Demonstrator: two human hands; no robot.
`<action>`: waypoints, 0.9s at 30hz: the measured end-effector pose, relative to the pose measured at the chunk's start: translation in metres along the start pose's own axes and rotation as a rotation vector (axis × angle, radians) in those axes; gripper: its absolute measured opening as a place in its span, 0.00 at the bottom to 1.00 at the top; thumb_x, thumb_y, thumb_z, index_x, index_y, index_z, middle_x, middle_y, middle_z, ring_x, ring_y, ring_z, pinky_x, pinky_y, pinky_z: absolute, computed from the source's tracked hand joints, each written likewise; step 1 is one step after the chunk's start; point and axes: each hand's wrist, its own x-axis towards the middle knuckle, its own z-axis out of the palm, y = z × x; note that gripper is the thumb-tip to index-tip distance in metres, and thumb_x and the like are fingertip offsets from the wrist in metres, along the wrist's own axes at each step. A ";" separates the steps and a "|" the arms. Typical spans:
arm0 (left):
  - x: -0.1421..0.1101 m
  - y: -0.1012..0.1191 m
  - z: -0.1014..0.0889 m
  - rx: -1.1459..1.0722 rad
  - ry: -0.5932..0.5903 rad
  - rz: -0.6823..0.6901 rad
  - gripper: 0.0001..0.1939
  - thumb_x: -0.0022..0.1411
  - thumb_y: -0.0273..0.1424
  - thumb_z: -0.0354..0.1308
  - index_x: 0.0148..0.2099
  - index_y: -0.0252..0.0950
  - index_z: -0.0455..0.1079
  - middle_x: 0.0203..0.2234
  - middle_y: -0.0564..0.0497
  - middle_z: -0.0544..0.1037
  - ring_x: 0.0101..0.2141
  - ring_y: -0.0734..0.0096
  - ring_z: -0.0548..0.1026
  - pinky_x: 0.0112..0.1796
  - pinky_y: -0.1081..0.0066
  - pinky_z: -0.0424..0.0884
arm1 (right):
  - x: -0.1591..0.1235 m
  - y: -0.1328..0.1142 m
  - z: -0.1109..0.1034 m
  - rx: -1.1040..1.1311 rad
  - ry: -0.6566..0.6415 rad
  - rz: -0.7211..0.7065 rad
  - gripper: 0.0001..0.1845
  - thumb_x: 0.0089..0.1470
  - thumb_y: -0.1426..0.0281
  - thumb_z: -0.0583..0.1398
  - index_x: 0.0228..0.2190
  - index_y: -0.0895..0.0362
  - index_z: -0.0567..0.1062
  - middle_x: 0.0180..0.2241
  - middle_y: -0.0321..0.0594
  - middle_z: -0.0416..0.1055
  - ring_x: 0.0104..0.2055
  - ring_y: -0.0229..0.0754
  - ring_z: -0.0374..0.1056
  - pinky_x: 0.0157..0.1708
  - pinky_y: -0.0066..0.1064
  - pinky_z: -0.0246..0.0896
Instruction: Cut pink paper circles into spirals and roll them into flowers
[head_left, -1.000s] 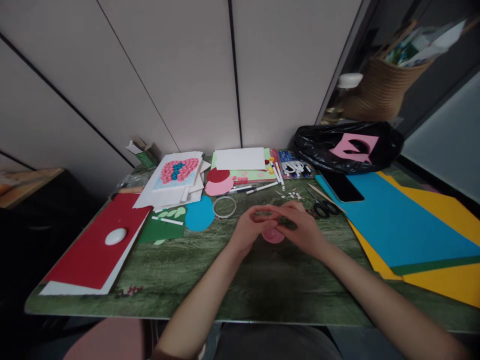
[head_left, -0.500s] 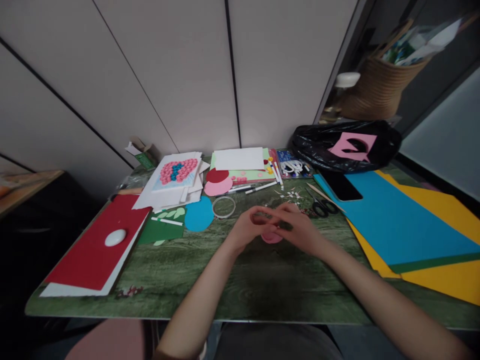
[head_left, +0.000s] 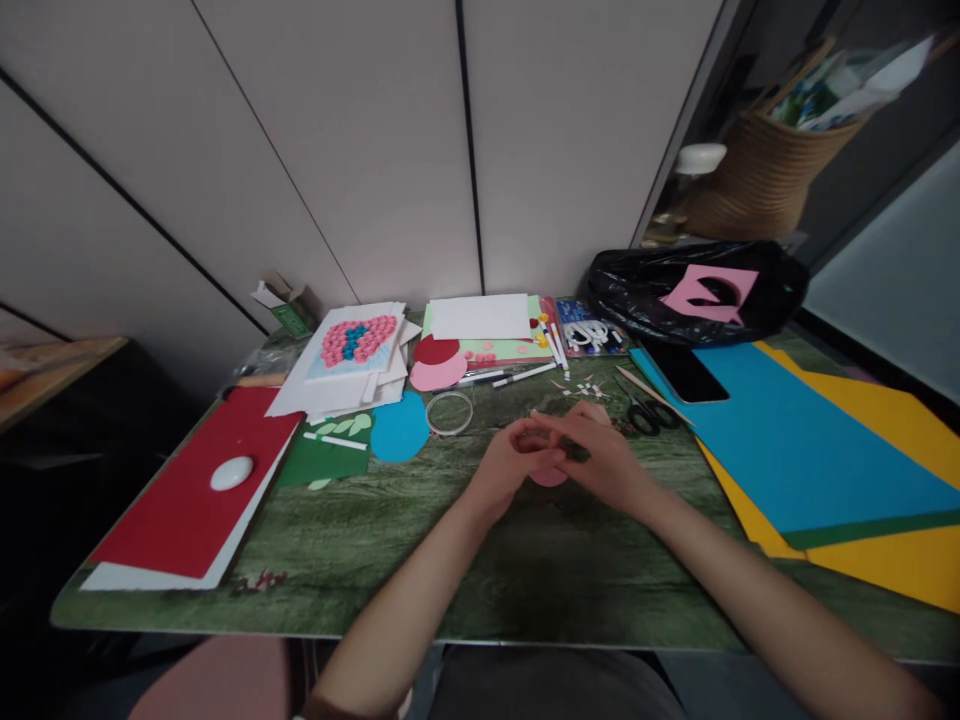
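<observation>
Two bare hands, brought together low over the near-middle of a green wood-grain table (head_left: 570, 585). Left hand (head_left: 514, 462): fingers curled, thumb stretched across toward the other hand. Right hand (head_left: 606, 458): fingers bent inward, their tips meeting or overlapping those of the left. Whether either set of fingertips is closed on anything cannot be told; the contact is hidden.

One pink paper piece (head_left: 549, 477), rounded at its near edge: directly under the joined fingertips, upper part covered by them; held or lying on the table, not clear. Handling, by judgement: very light, thin and limp, easily creased or torn, little slip against dry skin. Best taken lightly at the rim between thumb and forefinger, the middle left unpressed.

Nearby, beyond and to the right: one pair of black-handled scissors (head_left: 654, 416), with a slim wooden stick (head_left: 654, 395) beside it. Straight beyond the hands: several small white scraps (head_left: 587, 391). Beyond and to the left: one ring-shaped roll (head_left: 450, 433); one blue paper disc (head_left: 400, 428) just beside it; one pink disc (head_left: 437, 375), partly overlapping a red one (head_left: 435, 349).
</observation>
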 end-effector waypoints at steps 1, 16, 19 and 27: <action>0.000 0.000 0.000 -0.004 0.017 0.000 0.17 0.40 0.28 0.68 0.36 0.33 0.70 0.26 0.53 0.75 0.28 0.74 0.73 0.33 0.73 0.65 | 0.000 0.000 0.000 0.001 0.001 -0.002 0.22 0.52 0.70 0.58 0.50 0.47 0.69 0.33 0.37 0.74 0.36 0.43 0.62 0.39 0.39 0.58; 0.002 0.007 -0.012 0.091 -0.003 0.028 0.18 0.44 0.27 0.66 0.40 0.34 0.68 0.27 0.53 0.76 0.28 0.75 0.72 0.32 0.73 0.65 | 0.001 -0.001 -0.005 0.112 -0.129 0.071 0.27 0.54 0.73 0.56 0.55 0.43 0.62 0.40 0.40 0.69 0.44 0.43 0.62 0.44 0.39 0.61; 0.002 0.009 -0.015 0.161 -0.062 0.032 0.20 0.44 0.26 0.66 0.42 0.35 0.68 0.30 0.51 0.76 0.31 0.72 0.73 0.34 0.72 0.67 | 0.002 -0.001 -0.005 0.143 -0.226 0.010 0.28 0.56 0.73 0.54 0.56 0.42 0.60 0.42 0.40 0.68 0.45 0.42 0.62 0.45 0.38 0.61; 0.001 0.008 -0.010 0.126 -0.083 0.000 0.24 0.43 0.29 0.68 0.44 0.35 0.67 0.33 0.49 0.77 0.32 0.69 0.75 0.36 0.68 0.68 | 0.002 -0.001 -0.008 0.112 -0.050 0.088 0.29 0.50 0.75 0.60 0.53 0.44 0.65 0.33 0.35 0.74 0.41 0.44 0.62 0.44 0.40 0.60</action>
